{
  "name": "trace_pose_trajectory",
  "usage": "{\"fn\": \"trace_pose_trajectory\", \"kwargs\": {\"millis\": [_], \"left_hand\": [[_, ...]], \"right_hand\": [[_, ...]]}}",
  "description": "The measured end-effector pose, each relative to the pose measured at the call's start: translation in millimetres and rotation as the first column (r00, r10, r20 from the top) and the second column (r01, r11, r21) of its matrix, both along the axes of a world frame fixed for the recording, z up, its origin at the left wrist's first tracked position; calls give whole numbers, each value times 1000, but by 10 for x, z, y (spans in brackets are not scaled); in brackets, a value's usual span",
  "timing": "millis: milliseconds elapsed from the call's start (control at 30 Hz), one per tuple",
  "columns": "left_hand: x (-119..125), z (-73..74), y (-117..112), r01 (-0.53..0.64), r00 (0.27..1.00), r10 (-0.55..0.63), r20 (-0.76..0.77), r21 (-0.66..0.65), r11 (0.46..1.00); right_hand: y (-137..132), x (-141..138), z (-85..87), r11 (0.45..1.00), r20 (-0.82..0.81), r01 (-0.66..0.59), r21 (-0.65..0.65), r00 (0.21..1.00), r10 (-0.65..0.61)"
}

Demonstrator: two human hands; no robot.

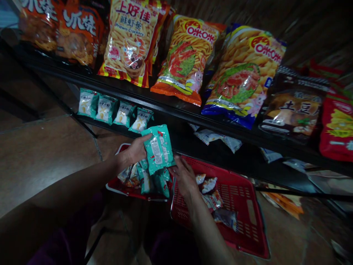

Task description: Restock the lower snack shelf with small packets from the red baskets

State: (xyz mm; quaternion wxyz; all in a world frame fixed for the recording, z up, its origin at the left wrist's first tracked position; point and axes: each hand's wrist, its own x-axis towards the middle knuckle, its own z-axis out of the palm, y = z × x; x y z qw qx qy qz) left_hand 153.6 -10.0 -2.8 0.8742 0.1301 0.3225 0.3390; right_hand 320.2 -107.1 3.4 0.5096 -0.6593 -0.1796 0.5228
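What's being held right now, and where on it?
A teal snack packet: the left hand holds its upper left edge, the right hand its lower right corner.

Your head camera looks forward and steeply down, from above your own forearms (pixel 68 195), which enter at the lower left and bottom. It holds your left hand (pixel 138 149) and right hand (pixel 183 176) near mid-frame, at close range. It faces the upper shelf (pixel 171 106) from the front, tilted so that the edge slopes down rightward. The floor (pixel 41 158) seems dim, so its distance is hard to judge.
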Motion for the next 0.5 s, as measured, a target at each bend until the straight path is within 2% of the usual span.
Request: {"fn": "trace_pose_trajectory", "kwargs": {"millis": [33, 100, 300, 400, 500], "left_hand": [[6, -2, -2, 10, 1000, -10, 1, 2, 1000], [14, -8, -1, 25, 1000, -25, 2, 7, 1000], [11, -13, -9, 70, 997, -70, 17, 31, 997], [6, -22, -24, 120, 992, -119, -30, 61, 991], [7, -25, -46, 105, 992, -97, -82, 105, 989]], "right_hand": [[-1, -11, -14, 1000, -78, -20, -21, 997, 19], [-14, -41, -34, 999, -127, -34, -26, 991, 30], [-8, -45, -32, 992, -168, 124, -16, 978, -125], [20, -34, -22, 989, -177, 147, 10, 974, -143], [41, -51, -30, 983, -207, 179, 44, 964, -166]]}}
